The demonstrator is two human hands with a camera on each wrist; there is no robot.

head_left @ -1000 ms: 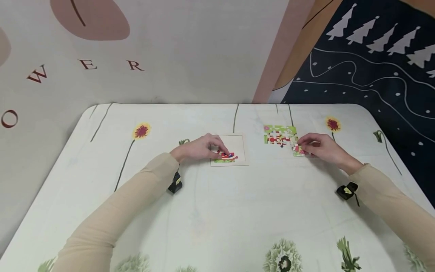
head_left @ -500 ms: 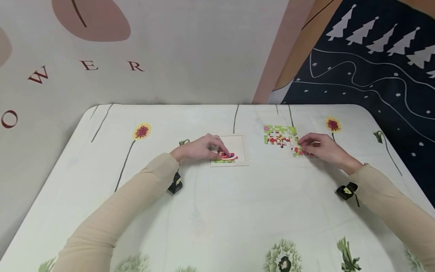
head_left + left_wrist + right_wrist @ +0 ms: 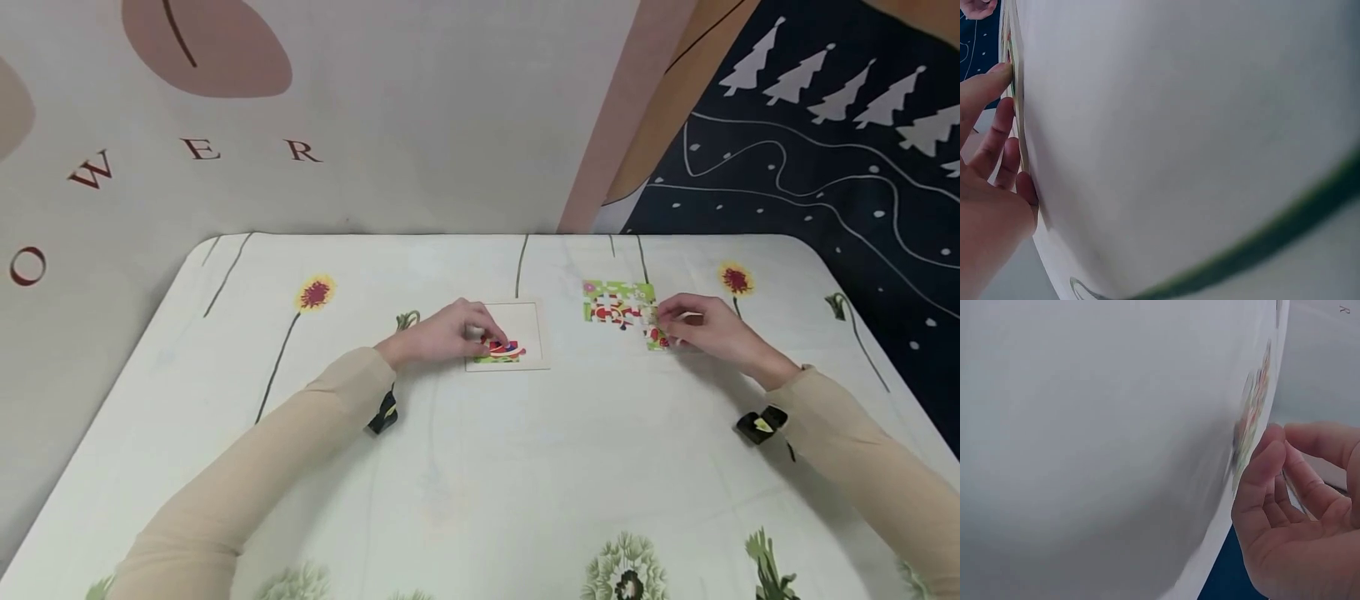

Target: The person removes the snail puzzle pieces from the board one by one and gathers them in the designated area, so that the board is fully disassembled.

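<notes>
My left hand (image 3: 446,332) rests at the left side of a pale puzzle board (image 3: 517,317), its thumb and index fingertips on red, blue and green puzzle pieces (image 3: 513,350) along the lower edge. In the left wrist view, the relaxed fingers (image 3: 999,134) lie along the board's edge. To the right, my right hand (image 3: 705,325) pinches a red and green puzzle piece (image 3: 656,339) at the lower right corner of a partly joined puzzle (image 3: 618,293). Its thumb and index tips come together in the right wrist view, hiding most of the piece.
A white tablecloth (image 3: 480,467) with printed flowers and stems covers the table. Behind it hangs a pale fabric backdrop (image 3: 450,117) with letters, and a dark one (image 3: 795,158) with white trees stands at right. Black wrist cameras sit under both sleeves.
The piece at my right fingertips has turned and shifted slightly left against the puzzle's lower right corner. My left hand stays on the board. The head view has tilted up a little.
</notes>
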